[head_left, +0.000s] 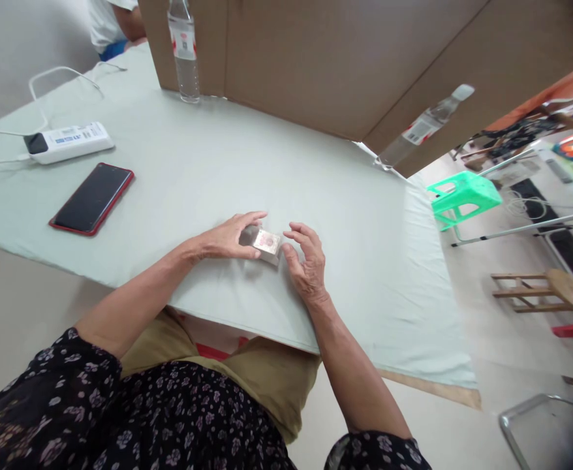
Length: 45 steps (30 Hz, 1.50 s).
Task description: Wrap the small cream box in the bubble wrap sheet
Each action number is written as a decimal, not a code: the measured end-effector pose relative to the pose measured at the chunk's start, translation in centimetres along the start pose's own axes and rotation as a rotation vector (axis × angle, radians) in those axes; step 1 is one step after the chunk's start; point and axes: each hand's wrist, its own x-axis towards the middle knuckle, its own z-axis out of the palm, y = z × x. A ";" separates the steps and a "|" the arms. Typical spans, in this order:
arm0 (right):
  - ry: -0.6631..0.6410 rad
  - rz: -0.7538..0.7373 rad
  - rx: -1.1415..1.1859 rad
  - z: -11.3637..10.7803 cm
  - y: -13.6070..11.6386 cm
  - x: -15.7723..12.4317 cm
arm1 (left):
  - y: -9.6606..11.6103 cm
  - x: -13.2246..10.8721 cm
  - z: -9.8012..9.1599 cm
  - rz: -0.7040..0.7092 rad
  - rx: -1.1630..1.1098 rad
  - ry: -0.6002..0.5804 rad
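Observation:
A small pale block like a deck of cards [267, 242], with a reddish picture on its top face, lies on the cloth-covered table near its front edge. My left hand [230, 238] curls round the left end, its thumb along the near side and its fingers at the far side. That end is partly hidden and looks grey and shiny. Just off the right end is my right hand [306, 261], its fingers bent and apart, holding nothing.
A phone in a red case [92, 198] and a white power strip [74, 141] with cables lie at left. Brown cardboard panels [286, 65] stand behind, with an upright water bottle [185, 55] and a tilted-looking one [423, 127]. A green stool [467, 196] is beyond the right edge.

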 end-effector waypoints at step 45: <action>-0.019 0.054 -0.009 0.5 2.8 11.2 | 0.5 0.6 2.7 0.079 -0.276 0.193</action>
